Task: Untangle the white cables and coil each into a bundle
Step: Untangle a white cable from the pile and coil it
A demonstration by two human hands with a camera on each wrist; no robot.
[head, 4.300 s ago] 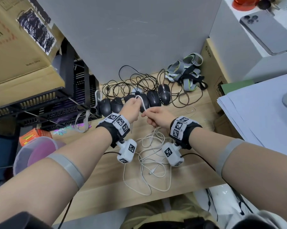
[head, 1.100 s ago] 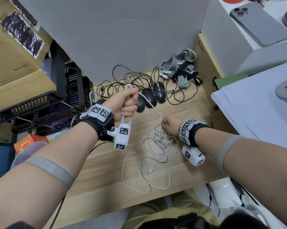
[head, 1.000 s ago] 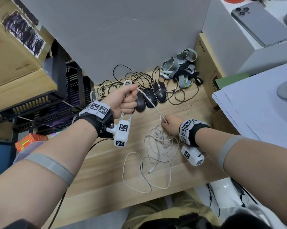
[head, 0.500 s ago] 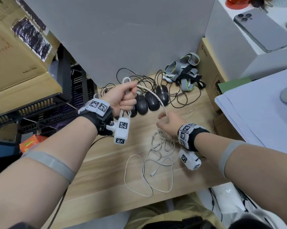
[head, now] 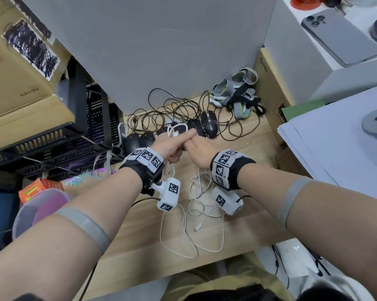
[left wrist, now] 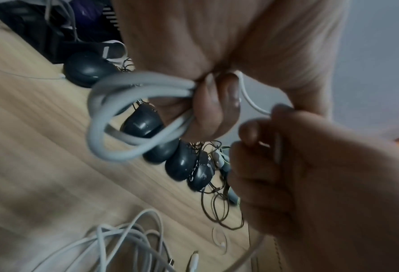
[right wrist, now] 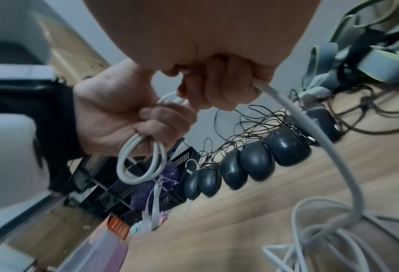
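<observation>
Two hands met above a wooden desk (head: pixel 139 231): the left hand (head: pixel 169 146) was clenched round a small coil of white cable (left wrist: pixel 114 117), its loops sticking out on both sides of the fist, while the right hand (head: pixel 197 149), just beside it, curled its fingers round the same cable's free run (right wrist: pixel 314 147). That run dropped to a loose tangle of white cables (head: pixel 201 205) lying on the desk near the person. Farther back sat a row of dark computer mice (right wrist: pixel 240 163) with thin black cords (head: pixel 168 111), and grey straps (head: pixel 237 92) lay far right.
</observation>
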